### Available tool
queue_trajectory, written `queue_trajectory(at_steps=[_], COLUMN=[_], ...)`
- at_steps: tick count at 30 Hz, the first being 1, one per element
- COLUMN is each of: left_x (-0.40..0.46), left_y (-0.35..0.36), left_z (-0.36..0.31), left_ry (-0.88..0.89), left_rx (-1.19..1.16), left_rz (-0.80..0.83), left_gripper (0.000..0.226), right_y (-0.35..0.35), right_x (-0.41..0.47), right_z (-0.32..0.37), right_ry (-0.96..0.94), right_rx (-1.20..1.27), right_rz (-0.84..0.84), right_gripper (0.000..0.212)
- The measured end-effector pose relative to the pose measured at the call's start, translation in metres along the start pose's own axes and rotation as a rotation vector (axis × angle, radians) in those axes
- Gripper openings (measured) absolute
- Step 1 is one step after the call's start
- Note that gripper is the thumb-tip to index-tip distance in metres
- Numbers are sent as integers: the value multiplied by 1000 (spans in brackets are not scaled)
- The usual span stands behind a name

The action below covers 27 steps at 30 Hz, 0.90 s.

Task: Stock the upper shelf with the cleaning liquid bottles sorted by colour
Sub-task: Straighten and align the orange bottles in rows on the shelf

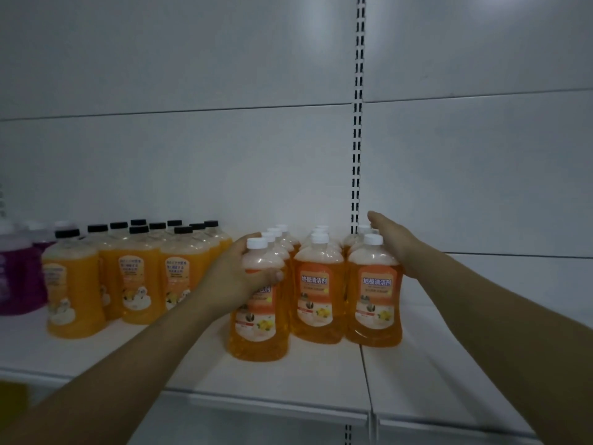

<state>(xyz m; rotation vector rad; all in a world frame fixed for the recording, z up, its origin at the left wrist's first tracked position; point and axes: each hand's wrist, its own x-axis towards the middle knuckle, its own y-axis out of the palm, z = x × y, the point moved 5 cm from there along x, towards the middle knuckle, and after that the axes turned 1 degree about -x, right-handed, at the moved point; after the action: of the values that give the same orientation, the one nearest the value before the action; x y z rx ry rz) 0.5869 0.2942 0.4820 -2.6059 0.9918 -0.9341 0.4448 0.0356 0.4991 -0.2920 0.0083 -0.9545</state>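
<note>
On the white upper shelf stand three rows of orange bottles with white caps. My left hand grips the front bottle of the left row around its shoulder. My right hand lies flat with fingers straight against the right side of the right row, holding nothing. To the left is a group of orange bottles with black caps. Purple bottles stand at the far left edge, partly cut off.
The shelf's white back panel rises behind the bottles, with a slotted upright just behind the right row. Bare shelf surface extends to the right of my right arm. A seam divides two shelf boards.
</note>
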Motion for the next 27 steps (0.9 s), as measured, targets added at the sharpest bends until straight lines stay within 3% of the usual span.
queue_trajectory(at_steps=[6, 9, 12, 14, 17, 22, 27], left_x=[1, -10, -24, -28, -27, -21, -19], left_y=[-2, 1, 8, 10, 6, -3, -2], left_z=[8, 15, 18, 19, 16, 11, 13], left_ry=[-4, 17, 17, 4, -21, -88, -122], left_rx=[102, 73, -73, -113, -80, -74, -62], left_rz=[-100, -146, -111, -106, -75, 7, 63], left_gripper=[81, 87, 83, 80, 76, 84, 86], right_y=[-11, -8, 3, 7, 9, 13, 19], right_x=[-29, -48, -56, -59, -64, -69, -78], right_z=[28, 29, 12, 2, -2, -8, 18], right_ry=[-249, -336, -356, -382, -441, -439, -504], right_rx=[-278, -327, -497, -508, -514, -570, -849], right_rz=[-250, -165, -100, -177, -305, -320, -392], right_gripper=[67, 68, 69, 70, 68, 71, 82])
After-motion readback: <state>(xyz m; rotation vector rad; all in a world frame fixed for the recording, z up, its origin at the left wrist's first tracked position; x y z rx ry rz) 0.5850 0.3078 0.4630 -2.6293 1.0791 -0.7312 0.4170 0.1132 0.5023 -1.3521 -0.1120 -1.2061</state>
